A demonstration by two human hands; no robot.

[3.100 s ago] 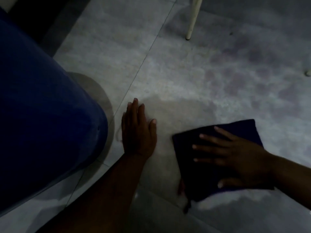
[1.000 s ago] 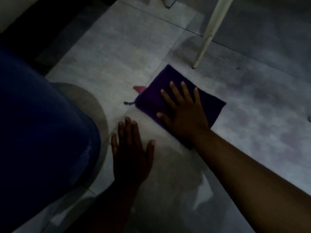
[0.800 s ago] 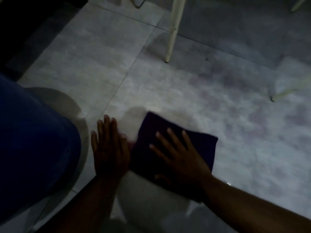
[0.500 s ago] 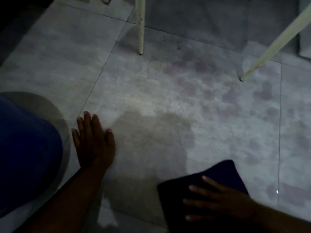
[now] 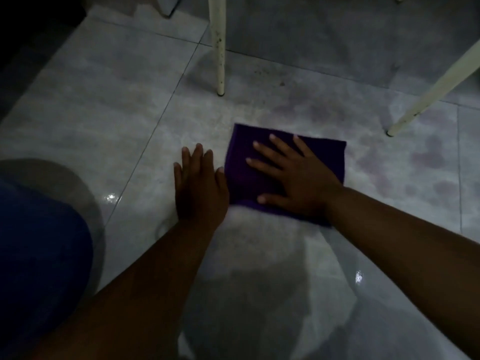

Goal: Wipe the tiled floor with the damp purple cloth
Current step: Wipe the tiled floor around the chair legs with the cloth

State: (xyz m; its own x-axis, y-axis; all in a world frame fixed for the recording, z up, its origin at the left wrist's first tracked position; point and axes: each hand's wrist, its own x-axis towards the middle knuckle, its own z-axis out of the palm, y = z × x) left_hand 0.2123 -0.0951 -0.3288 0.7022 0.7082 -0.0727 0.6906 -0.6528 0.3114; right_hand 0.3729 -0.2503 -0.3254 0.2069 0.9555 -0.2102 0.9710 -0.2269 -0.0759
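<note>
The folded purple cloth lies flat on the grey tiled floor near the middle of the view. My right hand is spread palm-down on top of it, fingers apart, pressing it to the tile. My left hand rests flat on the bare floor just left of the cloth, its thumb almost touching the cloth's edge. The tile in front of me shines wet.
Two cream furniture legs stand beyond the cloth, one upright and one slanted at the right. My blue-clad knee fills the lower left. Purplish stains mark the tile to the right. A dark area runs along the upper left.
My right hand has slid the cloth from the near right up and left, next to my left hand. The left hand has stayed planted on the floor.
</note>
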